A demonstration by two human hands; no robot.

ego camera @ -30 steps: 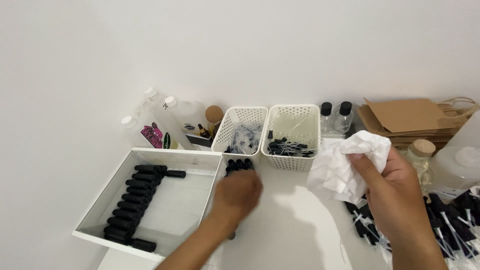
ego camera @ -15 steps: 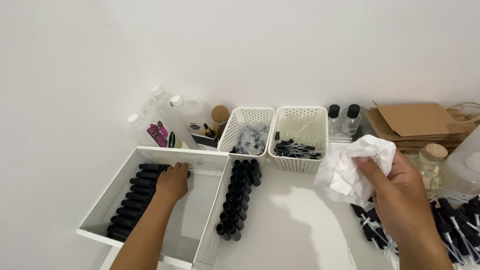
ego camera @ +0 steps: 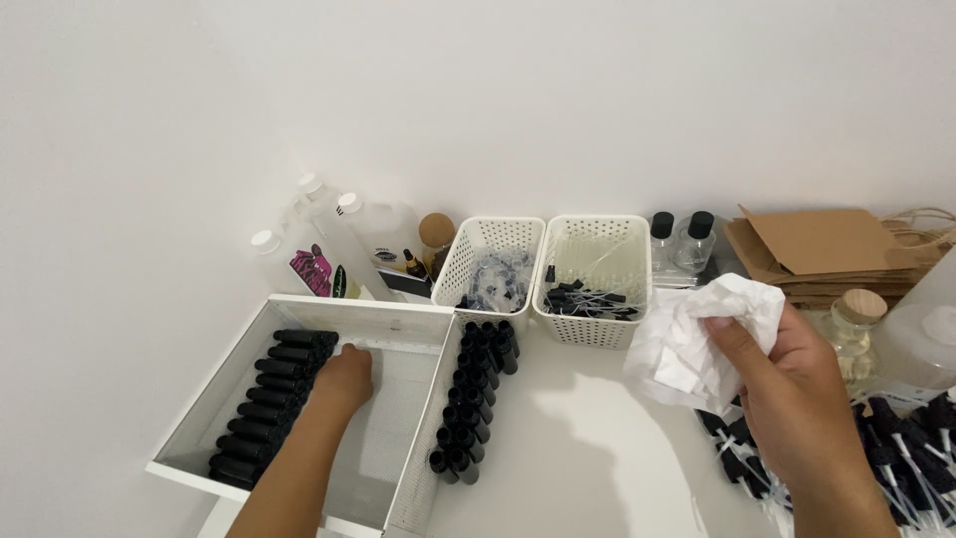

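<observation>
Closest to the camera, the right hand [ego camera: 787,399] was closed around a crumpled white paper towel [ego camera: 697,339], thumb pressed on top, the sheet bunched up above and to the left of the knuckles. Under that wrist and off to its right lay a heap of black pump sprayers with thin clear tubes [ego camera: 896,448]. Across the white tabletop [ego camera: 588,448], the left hand [ego camera: 344,379] reached into a shallow white rectangular tray [ego camera: 398,319], fingers curled down on the tray floor; whether it gripped anything could not be told. Just left of that hand ran a row of small black cylindrical bottles [ego camera: 264,403] lying side by side inside the tray. Right of it, outside the tray wall, a second row of matching black bottles [ego camera: 476,394] lay on the table. Beyond both hands stood two white perforated plastic baskets [ego camera: 588,269] holding small black parts, and farther back, against the wall, clear plastic bottles with white caps [ego camera: 349,239] and a stack of brown cardboard sheets [ego camera: 827,249].
</observation>
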